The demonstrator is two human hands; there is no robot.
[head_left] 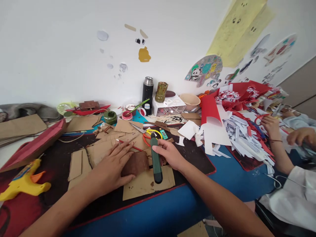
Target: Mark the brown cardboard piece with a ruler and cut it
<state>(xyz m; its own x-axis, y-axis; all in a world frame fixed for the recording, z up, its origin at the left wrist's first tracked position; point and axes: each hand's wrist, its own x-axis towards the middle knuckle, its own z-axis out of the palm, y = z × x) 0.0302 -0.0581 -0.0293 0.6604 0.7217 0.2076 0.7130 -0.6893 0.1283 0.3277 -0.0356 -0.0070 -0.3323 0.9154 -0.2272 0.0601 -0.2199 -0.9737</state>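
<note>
My right hand (pixel 169 153) is closed round a dark green, long-handled tool (pixel 156 161) with black ends. Its working tip is hard to make out. The tool stands over the right side of a brown-painted cardboard piece (pixel 135 163). Spread fingers show on my left hand (pixel 115 168), which lies on cardboard scraps with its thumb against the brown piece. Under that piece is a flat cardboard sheet (pixel 161 177) with dark stains. Just beyond my hands are scissors (pixel 147 131) with yellow and orange handles and a red pencil (pixel 129 144).
A yellow glue gun (pixel 26 182) and a red cardboard boat (pixel 37 143) lie at left. Behind stand paint jars (pixel 110 118), a black thermos (pixel 147 92) and a white box (pixel 169 104). White paper strips (pixel 242 135) and a co-worker's hand (pixel 270 126) are at right.
</note>
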